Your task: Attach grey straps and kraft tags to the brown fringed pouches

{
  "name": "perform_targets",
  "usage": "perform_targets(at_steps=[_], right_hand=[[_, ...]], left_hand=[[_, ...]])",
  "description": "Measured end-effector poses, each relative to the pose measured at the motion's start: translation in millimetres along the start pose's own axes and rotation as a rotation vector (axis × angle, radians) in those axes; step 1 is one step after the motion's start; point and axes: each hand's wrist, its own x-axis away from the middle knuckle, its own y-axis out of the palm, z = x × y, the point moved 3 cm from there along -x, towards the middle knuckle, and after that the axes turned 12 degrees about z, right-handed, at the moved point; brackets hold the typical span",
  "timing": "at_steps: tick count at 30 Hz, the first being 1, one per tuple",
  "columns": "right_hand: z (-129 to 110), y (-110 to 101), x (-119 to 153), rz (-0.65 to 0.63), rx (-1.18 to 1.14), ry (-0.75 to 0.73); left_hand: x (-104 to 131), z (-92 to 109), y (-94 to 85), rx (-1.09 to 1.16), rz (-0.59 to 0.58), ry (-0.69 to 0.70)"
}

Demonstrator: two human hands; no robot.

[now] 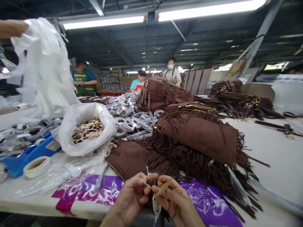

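Note:
My left hand [130,196] pinches a thin white string [146,182] between thumb and fingers. Just beside it, my right hand [177,199] has its fingers closed on a small tan hang tag [163,188]. A gold-coloured metal clasp [156,207], seemingly wrapped in clear film, hangs below and between my hands. Whether the string joins the tag to the clasp I cannot tell. Right behind my hands lies a brown fringed bag [139,156] with a gold zip edge. More brown fringed bags [203,134] are piled to its right.
A white plastic bag [65,138] holds stringed tags. Left of it are a blue tape dispenser [26,160] and a tape roll [35,167]. Wrapped grey straps [129,123] are heaped behind. At left, another person's hand [14,29] holds up white plastic bags [44,63]. Several people work farther back.

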Motion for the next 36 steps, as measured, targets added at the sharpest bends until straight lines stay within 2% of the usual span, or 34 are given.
perform_targets(at_steps=[4, 8, 11, 13, 15, 17, 20, 23, 25, 27, 29, 32, 34, 36], right_hand=[[5, -14, -4, 0.107, 0.204, -0.111], [3, -20, -7, 0.031, 0.558, -0.302], [-10, -12, -2, -0.049, 0.934, -0.379], [-25, -1, 3, -0.059, 1.162, -0.458], [-39, 14, 8, -0.122, 1.293, -0.56], [-46, 26, 11, -0.197, 1.328, -0.622], [-43, 25, 6, -0.225, 1.278, -0.517], [-32, 7, -1, -0.198, 1.153, -0.36], [-27, -3, -4, -0.169, 1.081, -0.32], [-25, -8, -4, -0.155, 1.065, -0.322], [-24, -7, -2, -0.16, 1.076, -0.359], [-21, -8, -2, -0.18, 1.069, -0.382], [-18, -16, -5, -0.179, 1.057, -0.373], [-15, -30, -9, -0.163, 1.021, -0.337]], left_hand=[[-2, -7, -1.5, 0.033, -0.03, 0.112], [-3, -8, -4.9, -0.003, -0.043, 0.258], [-3, -5, -3.8, -0.225, -0.083, 0.419], [0, 0, 3.1, -0.475, -0.128, 0.611], [6, 4, 15.1, -0.726, -0.183, 0.805], [12, 8, 28.6, -0.935, -0.258, 0.916], [20, 22, 39.1, -1.154, -0.285, 0.998], [25, 47, 30.9, -1.234, -0.17, 1.009], [29, 63, 19.3, -1.21, -0.111, 0.919], [34, 70, 9.6, -1.216, -0.067, 0.857], [37, 62, 6.0, -1.343, -0.079, 0.89], [35, 28, 5.8, -1.678, -0.188, 1.025], [28, 8, 2.5, -1.859, -0.232, 1.121], [24, 5, -5.3, -1.951, -0.223, 1.241]])
